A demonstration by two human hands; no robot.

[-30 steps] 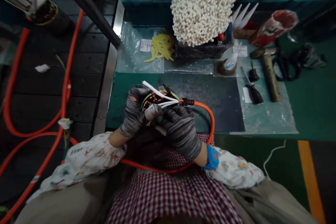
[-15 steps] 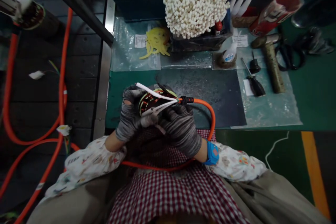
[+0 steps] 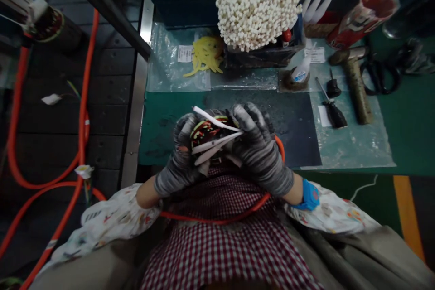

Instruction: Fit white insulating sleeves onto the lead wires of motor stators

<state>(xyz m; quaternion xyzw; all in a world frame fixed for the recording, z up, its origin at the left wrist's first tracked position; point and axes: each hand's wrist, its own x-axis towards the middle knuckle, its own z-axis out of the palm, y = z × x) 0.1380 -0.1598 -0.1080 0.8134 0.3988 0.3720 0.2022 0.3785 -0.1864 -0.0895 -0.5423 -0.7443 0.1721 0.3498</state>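
Observation:
A round part with a green-yellow rim and red wires inside (image 3: 209, 130) is between my hands at the bench's front edge. My left hand (image 3: 181, 156), in a grey striped glove, is closed round its left side. White sleeved leads (image 3: 217, 142) run from the part to the right, where my right hand (image 3: 263, 149) wraps round their end and the cable joint. Its fingers hide that joint. An orange cable (image 3: 280, 148) comes out behind my right hand and loops down across the checked apron.
White tubes (image 3: 260, 4) fill a box behind, beside yellow strips (image 3: 207, 54). A hammer (image 3: 356, 84), a screwdriver (image 3: 335, 112) and scissors (image 3: 380, 77) lie right. More orange cable (image 3: 83, 99) hangs left, near a metal post.
My right hand has moved right and up, from under the leads onto the cable joint, which it now covers. The round part and my left hand have shifted slightly right.

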